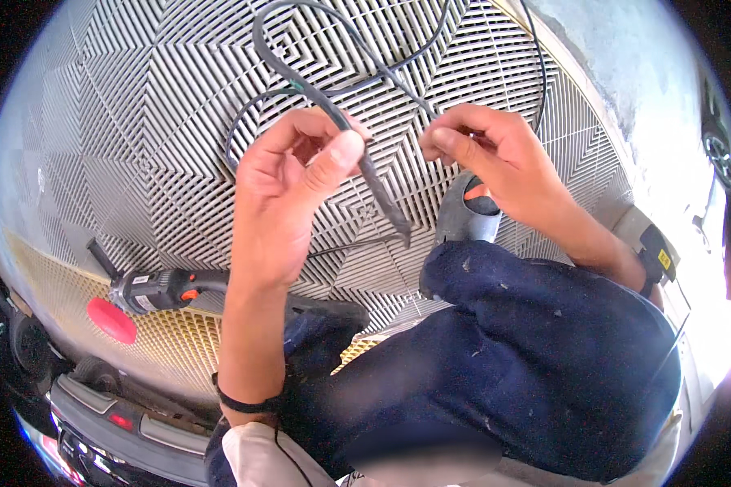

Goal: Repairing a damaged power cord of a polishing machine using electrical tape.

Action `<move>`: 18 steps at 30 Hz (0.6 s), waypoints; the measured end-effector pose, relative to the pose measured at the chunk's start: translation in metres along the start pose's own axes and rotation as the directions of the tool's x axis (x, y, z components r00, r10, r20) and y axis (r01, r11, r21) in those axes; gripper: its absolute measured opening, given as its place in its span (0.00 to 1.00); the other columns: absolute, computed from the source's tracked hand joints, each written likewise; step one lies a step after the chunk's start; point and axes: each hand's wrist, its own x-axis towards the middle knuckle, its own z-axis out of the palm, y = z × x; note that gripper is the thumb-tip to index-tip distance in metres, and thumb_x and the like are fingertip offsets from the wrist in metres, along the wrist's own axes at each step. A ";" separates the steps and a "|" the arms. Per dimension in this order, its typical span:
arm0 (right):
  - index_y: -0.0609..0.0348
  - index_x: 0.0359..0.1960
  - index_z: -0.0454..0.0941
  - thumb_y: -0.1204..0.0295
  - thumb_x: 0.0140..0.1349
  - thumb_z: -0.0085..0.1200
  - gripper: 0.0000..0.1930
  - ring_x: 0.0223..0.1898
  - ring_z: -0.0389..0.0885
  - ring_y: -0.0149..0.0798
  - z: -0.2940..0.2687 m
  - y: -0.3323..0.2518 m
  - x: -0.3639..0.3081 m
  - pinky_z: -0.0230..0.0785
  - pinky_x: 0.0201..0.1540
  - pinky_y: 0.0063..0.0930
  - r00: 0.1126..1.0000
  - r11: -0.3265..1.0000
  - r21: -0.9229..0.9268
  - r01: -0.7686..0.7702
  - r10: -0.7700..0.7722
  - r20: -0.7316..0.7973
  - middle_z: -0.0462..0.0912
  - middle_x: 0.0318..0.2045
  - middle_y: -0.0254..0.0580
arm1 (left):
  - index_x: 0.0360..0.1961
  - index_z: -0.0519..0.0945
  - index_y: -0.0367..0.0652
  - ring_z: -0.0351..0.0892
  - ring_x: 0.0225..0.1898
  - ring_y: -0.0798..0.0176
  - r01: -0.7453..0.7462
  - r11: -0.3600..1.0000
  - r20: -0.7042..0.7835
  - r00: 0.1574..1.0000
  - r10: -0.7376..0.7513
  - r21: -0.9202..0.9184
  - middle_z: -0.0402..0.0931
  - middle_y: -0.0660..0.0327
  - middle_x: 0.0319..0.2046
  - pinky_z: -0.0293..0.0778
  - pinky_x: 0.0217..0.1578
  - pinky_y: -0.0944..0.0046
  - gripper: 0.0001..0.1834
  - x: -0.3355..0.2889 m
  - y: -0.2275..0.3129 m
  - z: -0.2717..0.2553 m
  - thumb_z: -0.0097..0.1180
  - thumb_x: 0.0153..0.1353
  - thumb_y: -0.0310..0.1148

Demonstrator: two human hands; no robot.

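Observation:
My left hand (278, 191) pinches a thick black cable (378, 191) between thumb and fingers. Its lower end looks wrapped in dark tape, ragged at the tip, and hangs free below the fingers. From there the cable runs up and loops over the floor. Across a small gap, my right hand (503, 154) has its thumb and fingertips pressed together. A thinner grey-black cable (398, 79) runs into these fingertips; its end is hidden by them. To the left of my left forearm lies a black power polisher (158, 290) with a red pad (112, 321).
Grey slatted floor tiles (187, 122) lie below, with yellow ones (170, 353) at the lower left. My grey shoe (467, 215) is under my right hand. A dark car's rear (130, 430) stands at the lower left. Another black cable (542, 73) crosses the upper right.

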 end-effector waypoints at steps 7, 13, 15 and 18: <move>0.64 0.34 0.79 0.73 0.62 0.49 0.07 0.30 0.81 0.31 0.002 -0.016 0.011 0.73 0.35 0.26 0.995 0.994 -0.069 0.085 -0.088 -0.043 0.83 0.27 0.39 | 0.36 0.80 0.35 0.72 0.32 0.73 0.035 0.998 -0.077 0.996 -0.040 -0.059 0.80 0.60 0.36 0.70 0.37 0.72 0.06 0.000 0.010 0.002 0.60 0.60 0.27; 0.65 0.33 0.80 0.78 0.56 0.49 0.08 0.29 0.80 0.28 0.006 -0.027 0.016 0.73 0.35 0.24 0.988 0.988 0.056 0.143 -0.146 0.060 0.83 0.27 0.40 | 0.32 0.78 0.36 0.76 0.30 0.72 0.034 0.999 -0.131 0.991 -0.036 -0.016 0.78 0.61 0.33 0.75 0.32 0.71 0.04 -0.001 0.005 0.006 0.60 0.59 0.25; 0.69 0.39 0.79 0.82 0.61 0.49 0.08 0.36 0.77 0.24 0.004 -0.033 0.016 0.70 0.39 0.19 0.978 0.988 0.149 0.028 -0.058 0.201 0.81 0.34 0.36 | 0.31 0.77 0.36 0.76 0.29 0.72 -0.001 1.000 -0.101 0.995 0.004 0.027 0.77 0.62 0.31 0.76 0.32 0.71 0.04 -0.002 0.000 0.006 0.60 0.60 0.24; 0.67 0.36 0.81 0.72 0.57 0.55 0.11 0.30 0.79 0.26 0.008 -0.035 0.021 0.72 0.36 0.23 0.978 0.974 0.225 -0.036 -0.012 0.209 0.83 0.27 0.41 | 0.30 0.77 0.36 0.76 0.28 0.71 0.020 0.999 -0.083 0.996 -0.017 0.029 0.76 0.63 0.30 0.76 0.31 0.71 0.04 -0.001 0.001 0.010 0.60 0.59 0.23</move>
